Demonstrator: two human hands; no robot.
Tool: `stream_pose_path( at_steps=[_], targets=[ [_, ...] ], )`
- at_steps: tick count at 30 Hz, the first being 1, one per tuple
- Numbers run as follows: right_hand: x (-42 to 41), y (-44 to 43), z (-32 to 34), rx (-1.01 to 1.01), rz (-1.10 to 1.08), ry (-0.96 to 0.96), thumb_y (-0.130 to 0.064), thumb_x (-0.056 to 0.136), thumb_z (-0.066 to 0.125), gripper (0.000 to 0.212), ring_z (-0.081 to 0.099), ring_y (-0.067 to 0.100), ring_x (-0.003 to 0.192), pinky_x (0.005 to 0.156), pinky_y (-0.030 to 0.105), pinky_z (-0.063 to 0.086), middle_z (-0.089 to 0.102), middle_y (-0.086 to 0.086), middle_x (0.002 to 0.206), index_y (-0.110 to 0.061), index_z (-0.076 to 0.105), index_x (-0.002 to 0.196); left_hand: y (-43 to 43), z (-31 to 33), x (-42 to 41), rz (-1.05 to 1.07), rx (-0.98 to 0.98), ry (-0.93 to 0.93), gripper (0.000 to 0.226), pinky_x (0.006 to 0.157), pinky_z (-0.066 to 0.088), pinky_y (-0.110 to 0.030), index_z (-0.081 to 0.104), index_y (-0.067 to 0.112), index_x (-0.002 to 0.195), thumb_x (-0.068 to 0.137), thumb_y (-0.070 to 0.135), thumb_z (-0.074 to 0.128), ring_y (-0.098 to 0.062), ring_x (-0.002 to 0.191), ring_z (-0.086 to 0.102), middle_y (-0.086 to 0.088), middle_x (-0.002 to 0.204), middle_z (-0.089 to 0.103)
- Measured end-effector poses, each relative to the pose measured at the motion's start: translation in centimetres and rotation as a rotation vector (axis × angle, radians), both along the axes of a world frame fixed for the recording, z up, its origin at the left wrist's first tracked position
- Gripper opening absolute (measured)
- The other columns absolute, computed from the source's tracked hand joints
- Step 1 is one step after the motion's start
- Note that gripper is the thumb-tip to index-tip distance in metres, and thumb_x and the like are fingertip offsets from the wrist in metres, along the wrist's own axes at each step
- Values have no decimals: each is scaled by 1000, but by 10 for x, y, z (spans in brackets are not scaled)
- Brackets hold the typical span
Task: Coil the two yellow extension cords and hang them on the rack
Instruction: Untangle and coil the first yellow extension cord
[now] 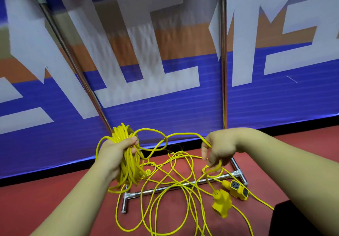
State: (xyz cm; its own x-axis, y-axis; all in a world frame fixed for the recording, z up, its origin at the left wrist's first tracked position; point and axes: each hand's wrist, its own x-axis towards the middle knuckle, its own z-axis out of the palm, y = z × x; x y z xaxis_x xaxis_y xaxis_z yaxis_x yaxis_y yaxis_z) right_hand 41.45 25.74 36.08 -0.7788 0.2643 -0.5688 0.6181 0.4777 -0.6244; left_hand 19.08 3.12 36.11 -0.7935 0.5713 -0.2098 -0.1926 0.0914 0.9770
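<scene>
Left hand (117, 153) grips a coil (126, 158) of yellow cord; right hand (218, 147) pinches its free strand (185, 134). Below both, loose cord (165, 195) and sockets (236, 190) lie over the rack (183, 184) base.

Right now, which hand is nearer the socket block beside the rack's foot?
Right. The right hand is just above the socket block, pinching cord; the left hand grips the coil, farther left.

Bright, even light, soft shadows; the banner (165, 107) smears (edges bend, wide-angle).
</scene>
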Motion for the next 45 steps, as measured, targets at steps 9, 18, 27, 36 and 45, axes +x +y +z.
stream_pose_path(
  at_steps=[9, 18, 27, 36, 45],
  targets=[
    [-23, -19, 6, 124, -64, 549, -39, 76, 83, 61, 56, 8, 120, 102, 33, 46, 55, -10, 133, -39, 54, 129, -5, 42, 34, -279, 100, 128, 10, 45, 47, -26, 62, -4, 82, 84, 4, 67, -16, 45, 50, -8, 58, 59],
    [-28, -23, 1, 192, 45, 575, -28, 79, 83, 9, 66, -1, 72, 72, 22, 50, 74, -14, 75, -26, 79, 87, -10, 43, 24, -46, 165, -9, 16, 49, 53, -29, 74, -1, 86, 91, 12, 65, -16, 45, 55, -10, 60, 64],
    [-35, -26, -21, 469, 133, 284, -25, 79, 80, 37, 65, 13, 89, 82, 26, 52, 70, -6, 96, -25, 69, 114, -27, 54, 8, -85, 241, 8, 11, 49, 48, -26, 62, 6, 85, 83, 14, 70, -12, 45, 50, -2, 58, 51],
    [-58, -47, -37, 242, -17, 366, -42, 85, 74, 68, 56, 16, 122, 101, 28, 44, 54, -1, 140, -22, 47, 144, -32, 68, 33, -332, 367, 93, 11, 52, 44, -26, 59, 5, 92, 83, 10, 61, -14, 45, 46, -2, 58, 47],
    [-77, -61, -60, 148, -31, 404, -34, 91, 70, 25, 60, 6, 85, 88, 33, 50, 67, -12, 95, -22, 70, 113, -45, 74, 31, -429, 442, 36, 43, 52, 47, -27, 73, 9, 86, 54, 33, 92, -11, 45, 46, 1, 58, 47]
  ],
)
